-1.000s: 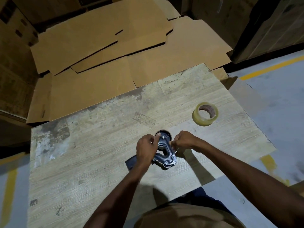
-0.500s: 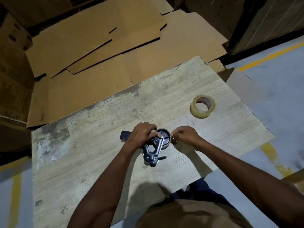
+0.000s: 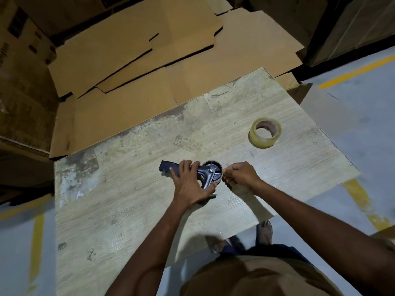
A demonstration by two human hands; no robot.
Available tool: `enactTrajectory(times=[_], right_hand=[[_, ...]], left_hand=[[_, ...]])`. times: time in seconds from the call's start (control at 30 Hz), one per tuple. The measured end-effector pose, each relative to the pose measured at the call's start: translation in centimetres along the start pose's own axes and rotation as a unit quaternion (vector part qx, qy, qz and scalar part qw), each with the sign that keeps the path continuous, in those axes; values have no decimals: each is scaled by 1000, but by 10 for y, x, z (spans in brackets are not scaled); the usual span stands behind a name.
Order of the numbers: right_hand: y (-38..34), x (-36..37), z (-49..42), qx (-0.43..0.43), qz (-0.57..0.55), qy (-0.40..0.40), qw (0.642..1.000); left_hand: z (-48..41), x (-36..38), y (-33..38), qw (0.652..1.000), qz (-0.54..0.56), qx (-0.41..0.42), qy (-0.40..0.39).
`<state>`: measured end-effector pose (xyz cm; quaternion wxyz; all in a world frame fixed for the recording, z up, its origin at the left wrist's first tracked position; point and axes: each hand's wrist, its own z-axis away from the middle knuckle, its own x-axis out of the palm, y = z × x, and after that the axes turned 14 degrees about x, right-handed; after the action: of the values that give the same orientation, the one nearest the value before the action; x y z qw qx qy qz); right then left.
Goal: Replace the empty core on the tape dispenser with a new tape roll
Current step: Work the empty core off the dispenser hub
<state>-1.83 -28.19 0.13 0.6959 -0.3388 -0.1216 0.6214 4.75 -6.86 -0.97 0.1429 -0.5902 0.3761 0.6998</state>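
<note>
A dark blue tape dispenser (image 3: 165,167) lies on its side on the worn wooden table (image 3: 128,210), handle pointing left. My left hand (image 3: 188,184) lies over its frame and grips it, with the thumb near the lower end. The empty core (image 3: 214,170) sits on the dispenser's wheel, facing up. My right hand (image 3: 241,175) is curled at the core's right edge, and its fingertips pinch there. A new roll of clear tape (image 3: 265,133) lies flat on the table's far right, apart from both hands.
Flattened cardboard sheets (image 3: 149,50) lie beyond the table's far edge, with stacked boxes (image 3: 19,82) on the left. Grey floor with yellow lines (image 3: 354,71) runs along the right. My feet (image 3: 264,230) show below the table's near edge.
The dispenser has been turned and laid flatter, so its handle now points left. My left hand shifted over the frame. My right hand stays at the core's right edge.
</note>
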Motion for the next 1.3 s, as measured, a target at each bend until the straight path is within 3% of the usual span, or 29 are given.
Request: enactTrajectory(times=[0.07, 0.43, 0.63, 0.83, 1.13, 1.3], right_hand=[[-2, -1, 1, -3, -5, -12, 1000], [-1, -5, 2, -11, -24, -36, 999], [0, -5, 2, -22, -12, -32, 999], [1, -3, 1, -32, 18, -34, 999], [3, -8, -5, -65, 60, -43, 995], [7, -7, -10, -85, 45, -44, 994]], left_hand=[[0, 4, 3, 1000, 8, -13, -13], [8, 6, -7, 988, 109, 24, 104], [7, 7, -2, 978, 158, -21, 134], [12, 19, 15, 948, 140, -158, 238], [36, 22, 40, 957, 22, -186, 220], [34, 32, 59, 945, 40, -217, 240]])
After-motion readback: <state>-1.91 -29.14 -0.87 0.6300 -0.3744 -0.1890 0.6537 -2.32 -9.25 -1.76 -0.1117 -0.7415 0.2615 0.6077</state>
